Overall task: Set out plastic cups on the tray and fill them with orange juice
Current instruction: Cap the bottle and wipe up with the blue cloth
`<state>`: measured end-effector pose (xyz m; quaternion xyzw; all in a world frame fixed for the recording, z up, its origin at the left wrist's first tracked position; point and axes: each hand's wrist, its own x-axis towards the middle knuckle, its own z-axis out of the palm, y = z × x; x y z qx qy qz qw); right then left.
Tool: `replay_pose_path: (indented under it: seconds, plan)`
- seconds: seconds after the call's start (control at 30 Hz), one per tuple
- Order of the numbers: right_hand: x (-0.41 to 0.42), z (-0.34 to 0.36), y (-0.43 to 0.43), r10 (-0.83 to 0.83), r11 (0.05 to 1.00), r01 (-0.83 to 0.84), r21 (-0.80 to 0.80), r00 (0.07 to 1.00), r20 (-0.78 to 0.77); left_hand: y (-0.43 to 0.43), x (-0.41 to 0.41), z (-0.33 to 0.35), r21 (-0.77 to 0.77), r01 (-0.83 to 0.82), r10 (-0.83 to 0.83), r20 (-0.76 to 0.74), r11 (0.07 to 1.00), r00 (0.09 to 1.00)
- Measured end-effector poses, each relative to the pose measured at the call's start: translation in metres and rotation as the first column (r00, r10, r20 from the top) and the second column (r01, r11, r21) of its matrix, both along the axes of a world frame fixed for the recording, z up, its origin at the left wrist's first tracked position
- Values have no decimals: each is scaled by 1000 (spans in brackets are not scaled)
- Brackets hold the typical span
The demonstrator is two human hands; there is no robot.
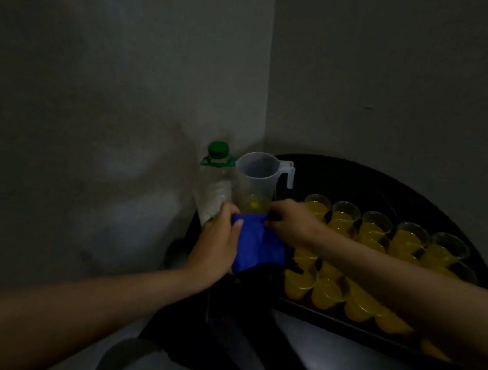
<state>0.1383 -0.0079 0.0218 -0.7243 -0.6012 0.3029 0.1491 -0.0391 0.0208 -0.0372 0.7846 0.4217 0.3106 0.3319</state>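
Several clear plastic cups filled with orange juice stand in rows on a dark tray at the right. A clear measuring jug with a little juice at its bottom stands at the tray's far left corner. Beside it is a clear bottle with a green cap. A blue cloth lies in front of the jug. My left hand grips the cloth's left side. My right hand pinches its upper right edge, my forearm crossing over several cups.
The tray rests on a dark round table pushed into a corner of grey walls. The table's left edge runs just below my left hand. The scene is dim. Pale floor shows below the tray.
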Motion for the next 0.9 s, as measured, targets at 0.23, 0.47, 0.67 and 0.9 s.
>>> replay_pose_path:
  seconds: [0.23, 0.47, 0.67, 0.9]
  plan:
    - [-57, -61, 13, 13, 982, 19, -190, 986, 167, 4, -43, -72, -155, -60, 43, -111, 986, 993]
    - [-81, -122, 7, 18, 979, 31, -203, 973, 230, 26, -48, -113, -296, 28, -111, -268, 955, 957]
    - [-90, -152, -13, 182, 983, -132, -130, 823, 539, 37, -63, -126, 139, 272, -153, -554, 952, 818]
    - [-98, -195, -53, 264, 964, -202, -171, 800, 539, 15, -81, -142, 180, 685, -211, -870, 706, 446]
